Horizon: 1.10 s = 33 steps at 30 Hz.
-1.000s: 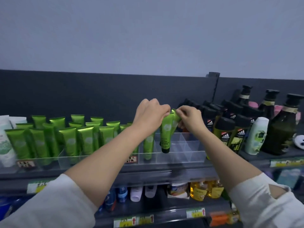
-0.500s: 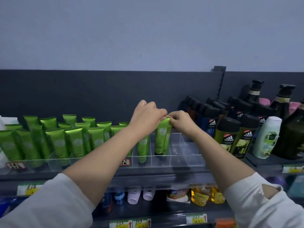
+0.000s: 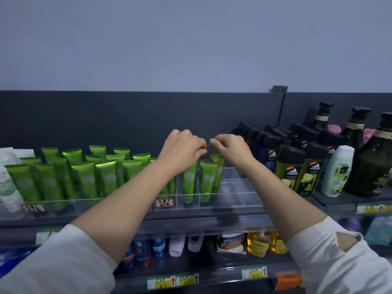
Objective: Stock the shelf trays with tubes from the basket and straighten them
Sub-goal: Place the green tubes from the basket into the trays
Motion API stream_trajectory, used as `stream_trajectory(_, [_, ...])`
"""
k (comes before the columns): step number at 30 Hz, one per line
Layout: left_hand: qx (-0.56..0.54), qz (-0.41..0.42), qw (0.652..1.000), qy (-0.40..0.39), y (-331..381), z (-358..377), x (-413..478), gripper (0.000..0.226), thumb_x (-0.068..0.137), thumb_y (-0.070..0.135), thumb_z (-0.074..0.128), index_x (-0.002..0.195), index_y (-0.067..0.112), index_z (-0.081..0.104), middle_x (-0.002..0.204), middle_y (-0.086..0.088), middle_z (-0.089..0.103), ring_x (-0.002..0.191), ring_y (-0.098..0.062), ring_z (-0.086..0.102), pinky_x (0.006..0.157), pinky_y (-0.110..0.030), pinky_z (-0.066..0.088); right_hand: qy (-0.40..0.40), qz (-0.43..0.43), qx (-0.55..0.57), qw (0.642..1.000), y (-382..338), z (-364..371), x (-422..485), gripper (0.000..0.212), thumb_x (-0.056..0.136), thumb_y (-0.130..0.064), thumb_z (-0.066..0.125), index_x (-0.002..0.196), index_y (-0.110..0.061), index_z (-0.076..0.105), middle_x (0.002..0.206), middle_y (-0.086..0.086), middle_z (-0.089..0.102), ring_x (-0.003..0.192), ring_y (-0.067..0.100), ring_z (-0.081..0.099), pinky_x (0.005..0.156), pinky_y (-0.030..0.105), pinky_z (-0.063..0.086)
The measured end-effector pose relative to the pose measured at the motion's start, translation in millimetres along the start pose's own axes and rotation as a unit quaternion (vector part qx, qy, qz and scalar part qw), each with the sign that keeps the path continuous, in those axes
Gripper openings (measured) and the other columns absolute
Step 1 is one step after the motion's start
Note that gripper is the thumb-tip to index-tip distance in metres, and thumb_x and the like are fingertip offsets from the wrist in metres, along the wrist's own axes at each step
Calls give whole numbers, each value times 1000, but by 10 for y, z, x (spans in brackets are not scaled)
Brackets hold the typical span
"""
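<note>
Bare, with fingers curled and pinched on nothing, the left hand [image 3: 183, 148] and right hand [image 3: 230, 148] hover just above two upright tubes [image 3: 207, 180] standing in the clear tray [image 3: 239, 196] on the shelf [image 3: 191, 218], dark bottles [image 3: 307, 168] to the right.

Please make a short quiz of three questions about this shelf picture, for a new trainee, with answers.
1. True or false: the clear tray section right of the green tubes holds no tubes.
2. Which stands directly right of the clear trays? A) black-capped Adidas bottles B) white tubes C) yellow bottles
3. Fill in: the left hand and right hand hover just above the tops of the ____ tubes.

Key: 1 true; 2 A; 3 green. The white tubes stand at the far left, and the yellow bottles sit on the lower shelf.
</note>
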State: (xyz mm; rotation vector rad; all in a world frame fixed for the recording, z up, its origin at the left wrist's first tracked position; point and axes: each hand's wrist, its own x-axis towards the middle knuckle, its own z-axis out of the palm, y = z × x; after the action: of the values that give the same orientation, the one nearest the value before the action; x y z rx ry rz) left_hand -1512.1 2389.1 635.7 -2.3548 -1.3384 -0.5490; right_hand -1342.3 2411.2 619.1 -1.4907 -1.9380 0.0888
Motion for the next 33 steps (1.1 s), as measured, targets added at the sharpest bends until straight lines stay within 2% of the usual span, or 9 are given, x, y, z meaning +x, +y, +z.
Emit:
stream_trajectory(5, [-2,-26,998,53,-322,-256,-400,24,97,35,42,106,25,62,101,6,67,106,-20,52,87,-35,34,46,-76,-34,995,-554,66,-78,37,99,-39,43,92,-11,67,84,3,65,87,23,54,74,38,48])
stream_trajectory(7, [-1,-45,996,73,-520,-378,-646,21,96,34,44,101,23,61,97,5,67,101,-22,54,84,-35,34,51,-107,-40,992,-879,150,-129,37,99,-39,41,94,-12,67,84,1,64,87,21,52,71,35,46])
stream_trajectory(11, [8,-89,993,79,-1025,-569,-1310,16,94,33,47,98,24,59,93,5,66,96,-23,55,80,-36,35,30,-161,-25,986,-1602,465,-283,32,99,-37,43,92,-15,65,78,-5,55,83,19,49,66,31,38])
stream_trajectory(14, [25,-124,989,73,-1444,-691,-1916,16,92,31,51,100,22,61,96,1,68,97,-27,57,80,-37,37,1,-210,-22,978,-2119,816,-453,28,99,-35,45,102,-18,67,94,-1,66,94,21,55,73,35,46])
stream_trajectory(22, [89,-214,973,-15,-2284,-723,-3648,15,90,30,53,94,18,61,90,-5,67,91,-29,60,72,-36,39,-108,-329,-35,937,-3108,2019,-1065,28,99,-33,45,117,-19,61,114,5,65,109,27,56,76,37,48])
stream_trajectory(27, [90,-282,953,-71,-2512,-485,-4542,25,84,32,45,81,16,65,75,-6,68,72,-29,65,61,-36,46,-223,-377,-47,898,-3423,2787,-1416,30,100,-34,43,121,-21,59,117,5,63,112,27,54,79,36,46])
stream_trajectory(29, [70,-322,936,-127,-2544,-356,-4851,18,90,28,47,94,19,62,92,-4,68,88,-28,64,71,-35,43,-270,-393,-42,878,-3486,3129,-1552,30,99,-34,43,122,-22,58,117,3,62,112,26,54,78,37,48])
stream_trajectory(31, [53,-357,913,-191,-2585,-152,-5144,23,94,32,44,112,23,56,110,0,62,105,-24,58,80,-33,39,-320,-404,-42,856,-3516,3476,-1671,31,99,-34,43,125,-21,57,121,3,60,114,26,53,79,37,48])
stream_trajectory(33, [27,-387,891,-236,-2604,47,-5436,27,94,31,43,117,24,56,115,0,61,108,-22,57,84,-33,41,-381,-407,-38,829,-3508,3834,-1783,34,100,-32,43,129,-20,54,126,4,58,117,25,53,82,37,48])
